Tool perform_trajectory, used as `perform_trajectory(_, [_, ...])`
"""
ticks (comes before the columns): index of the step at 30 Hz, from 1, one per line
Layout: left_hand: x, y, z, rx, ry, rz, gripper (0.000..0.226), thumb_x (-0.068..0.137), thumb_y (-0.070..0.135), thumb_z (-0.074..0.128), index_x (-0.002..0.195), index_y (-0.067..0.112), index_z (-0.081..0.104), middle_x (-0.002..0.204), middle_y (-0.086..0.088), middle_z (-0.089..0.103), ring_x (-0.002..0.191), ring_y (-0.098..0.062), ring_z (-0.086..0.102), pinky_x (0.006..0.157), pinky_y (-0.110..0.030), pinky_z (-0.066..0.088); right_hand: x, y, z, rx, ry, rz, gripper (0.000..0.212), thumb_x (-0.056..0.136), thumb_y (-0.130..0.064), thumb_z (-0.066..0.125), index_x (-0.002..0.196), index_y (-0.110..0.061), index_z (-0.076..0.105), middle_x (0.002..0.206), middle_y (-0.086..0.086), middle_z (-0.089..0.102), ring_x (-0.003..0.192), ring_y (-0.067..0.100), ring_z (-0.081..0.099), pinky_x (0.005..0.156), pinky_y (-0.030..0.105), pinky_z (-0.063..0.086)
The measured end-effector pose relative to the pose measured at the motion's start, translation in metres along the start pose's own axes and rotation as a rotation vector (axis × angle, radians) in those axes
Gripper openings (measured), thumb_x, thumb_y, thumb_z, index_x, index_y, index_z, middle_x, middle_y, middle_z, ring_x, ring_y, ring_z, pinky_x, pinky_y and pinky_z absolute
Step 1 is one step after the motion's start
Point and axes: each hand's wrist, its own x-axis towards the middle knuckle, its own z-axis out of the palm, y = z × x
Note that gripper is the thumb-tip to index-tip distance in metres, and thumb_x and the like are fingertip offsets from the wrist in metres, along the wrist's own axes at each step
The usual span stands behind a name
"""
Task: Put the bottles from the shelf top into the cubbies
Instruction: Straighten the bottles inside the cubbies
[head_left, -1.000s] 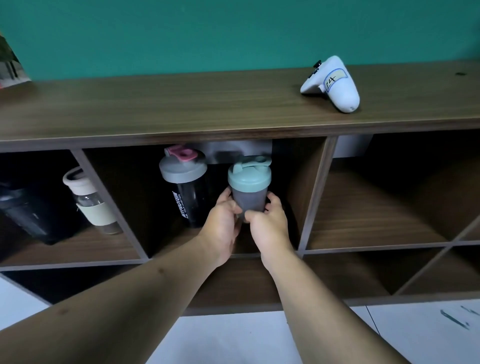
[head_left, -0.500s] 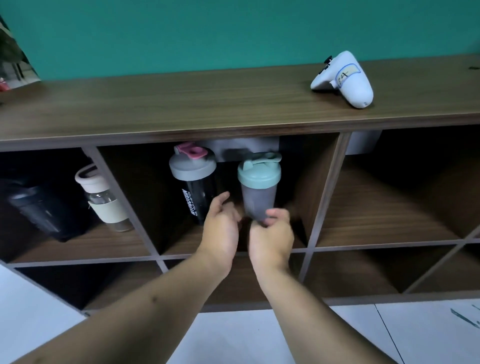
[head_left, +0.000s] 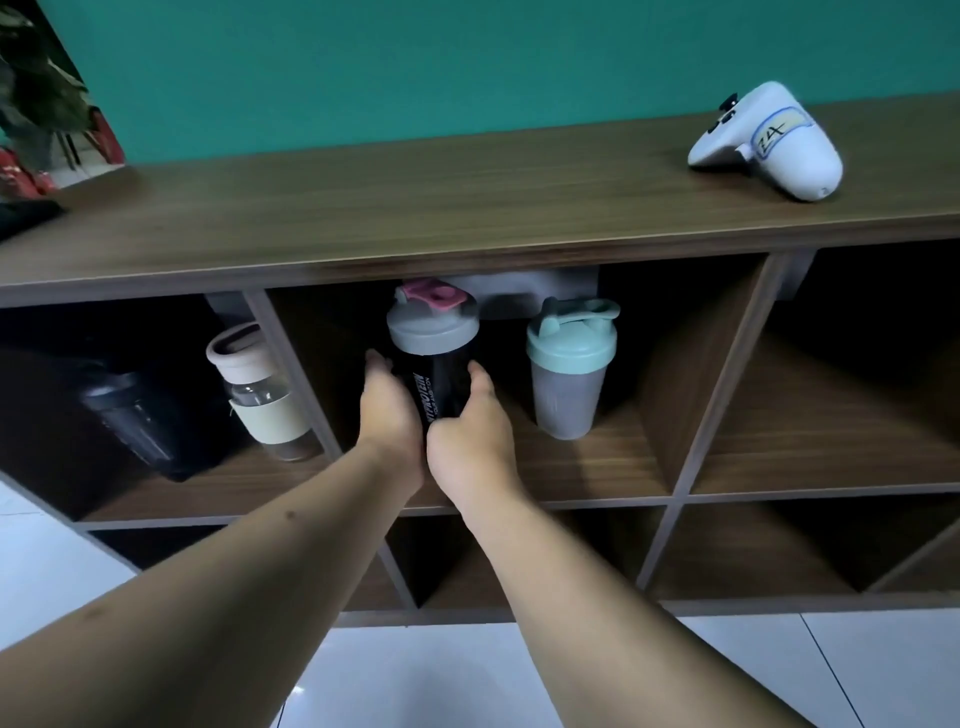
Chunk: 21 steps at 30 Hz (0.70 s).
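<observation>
A black shaker bottle (head_left: 439, 364) with a grey lid and pink cap stands in the middle cubby. My left hand (head_left: 389, 415) grips its left side and my right hand (head_left: 467, 436) grips its right side. To its right in the same cubby a grey shaker bottle with a mint lid (head_left: 569, 374) stands upright on its own. The left cubby holds a clear bottle with a cream sleeve (head_left: 260, 395) and a dark bottle (head_left: 130, 415) leaning behind it. No bottle shows on the wooden shelf top (head_left: 415, 208).
A white controller (head_left: 769, 140) lies on the shelf top at the right. The upper right cubby (head_left: 831, 415) holds nothing I can see. Lower cubbies run along the bottom above a white tiled floor (head_left: 415, 675). A dark object (head_left: 26, 218) sits at the shelf's left end.
Both hands let go of the mint-lidded bottle, which now stands free, and moved left onto the black shaker bottle. The view shifted left.
</observation>
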Motion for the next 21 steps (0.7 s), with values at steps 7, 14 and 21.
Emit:
perform_trajectory(7, [0.004, -0.021, -0.013, 0.072, -0.06, 0.021, 0.048, 0.102, 0.061, 0.034, 0.117, 0.03, 0.068, 0.12, 0.002, 0.072, 0.119, -0.018, 0.064, 0.115, -0.046, 0.041, 0.01, 0.004, -0.004, 0.041, 0.026, -0.002, 0.09, 0.079, 0.004, 0.047, 0.158, -0.034, 0.027, 0.14, 0.003, 0.062, 0.122, 0.025, 0.06, 0.092, 0.032, 0.049])
perform_trajectory(14, [-0.007, -0.025, -0.011, 0.104, -0.1, 0.059, 0.036, 0.108, 0.051, 0.029, 0.126, 0.03, 0.053, 0.1, 0.017, 0.062, 0.091, 0.003, 0.057, 0.098, -0.031, 0.035, 0.022, 0.011, -0.004, 0.162, -0.036, -0.001, 0.095, 0.074, 0.007, 0.045, 0.155, -0.042, 0.031, 0.132, -0.003, 0.063, 0.107, 0.013, 0.063, 0.077, 0.024, 0.049])
perform_trajectory(21, [-0.006, -0.025, -0.012, 0.083, -0.09, 0.044, 0.055, 0.108, 0.051, 0.029, 0.153, 0.025, 0.046, 0.1, 0.02, 0.057, 0.095, 0.002, 0.055, 0.105, -0.032, 0.034, 0.026, 0.018, 0.004, 0.136, -0.049, 0.002, 0.099, 0.075, 0.002, 0.045, 0.155, -0.051, 0.02, 0.139, -0.002, 0.061, 0.113, 0.018, 0.063, 0.075, 0.024, 0.05])
